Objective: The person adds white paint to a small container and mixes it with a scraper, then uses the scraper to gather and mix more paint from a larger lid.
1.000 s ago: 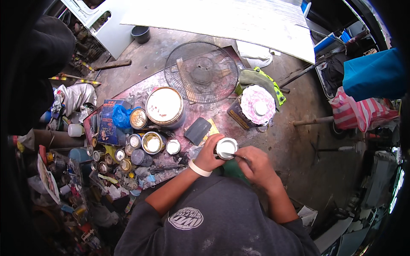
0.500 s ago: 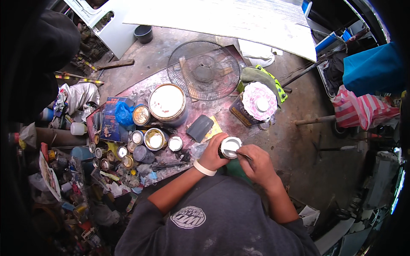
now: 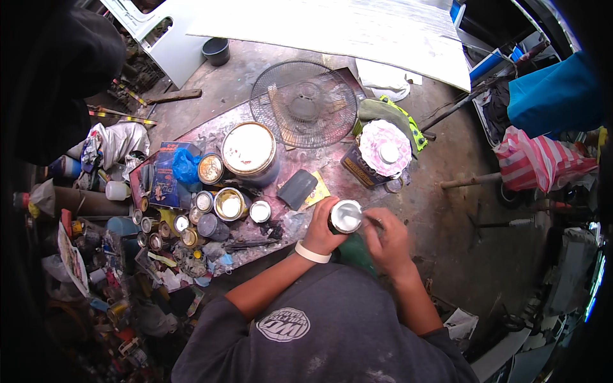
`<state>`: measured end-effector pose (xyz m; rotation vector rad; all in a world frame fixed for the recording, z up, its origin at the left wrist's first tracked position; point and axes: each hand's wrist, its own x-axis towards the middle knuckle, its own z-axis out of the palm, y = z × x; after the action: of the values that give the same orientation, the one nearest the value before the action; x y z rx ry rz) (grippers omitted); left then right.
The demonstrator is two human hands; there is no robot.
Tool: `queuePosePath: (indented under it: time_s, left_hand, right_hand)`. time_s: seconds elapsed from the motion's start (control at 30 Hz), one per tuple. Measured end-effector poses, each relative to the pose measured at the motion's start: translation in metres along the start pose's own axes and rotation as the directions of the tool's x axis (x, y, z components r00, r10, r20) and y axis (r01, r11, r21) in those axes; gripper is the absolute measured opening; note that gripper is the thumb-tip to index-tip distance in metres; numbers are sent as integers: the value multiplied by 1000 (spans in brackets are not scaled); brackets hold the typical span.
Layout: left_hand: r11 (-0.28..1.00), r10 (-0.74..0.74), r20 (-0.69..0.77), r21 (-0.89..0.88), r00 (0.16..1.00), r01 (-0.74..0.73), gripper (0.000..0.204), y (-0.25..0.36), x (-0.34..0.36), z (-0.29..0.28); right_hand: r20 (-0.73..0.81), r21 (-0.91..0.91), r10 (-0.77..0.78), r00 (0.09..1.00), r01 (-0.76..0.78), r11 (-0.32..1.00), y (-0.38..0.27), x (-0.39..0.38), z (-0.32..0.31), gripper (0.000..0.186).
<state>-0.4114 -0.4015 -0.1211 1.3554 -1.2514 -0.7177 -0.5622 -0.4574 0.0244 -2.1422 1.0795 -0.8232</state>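
A small open can of white paint [image 3: 347,216] is held in front of my body, its rim coated white. My left hand [image 3: 321,230] wraps round its left side, with a white band on that wrist. At the can's right edge my right hand [image 3: 388,241] is closed in a pinch on a thin stirrer, which reaches over the rim into the paint; the fingers are somewhat blurred and little of the stirrer shows. Beyond the left hand lie a dark grey block [image 3: 298,189] and a yellow sheet [image 3: 321,190]. A small white-topped tin [image 3: 260,211] stands left of that hand.
A large paint bucket [image 3: 249,148] and several smaller tins stand to the left. A round wire fan guard [image 3: 303,105] lies farther back. Right of it is a can with a pink-and-white cover [image 3: 385,148]. A long white panel [image 3: 332,29] spans the far side.
My right hand has shifted slightly right and up at the can's rim, its fingers now blurred. The can stays in my left hand, and the white paint's surface looks different.
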Motion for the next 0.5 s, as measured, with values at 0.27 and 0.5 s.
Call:
queuePosePath:
  time_s: [0.27,0.5]
  left_hand:
    - [1000,-3,51,-10,999,3,84,5,-1,-1]
    - [1000,17,75,-12,997,-16,85,3,3,-2]
  right_hand:
    - [58,-22,-79,995,80,997,-1,0,-10,23]
    - [38,-32,-54,998,55,998,0,8,-18,20]
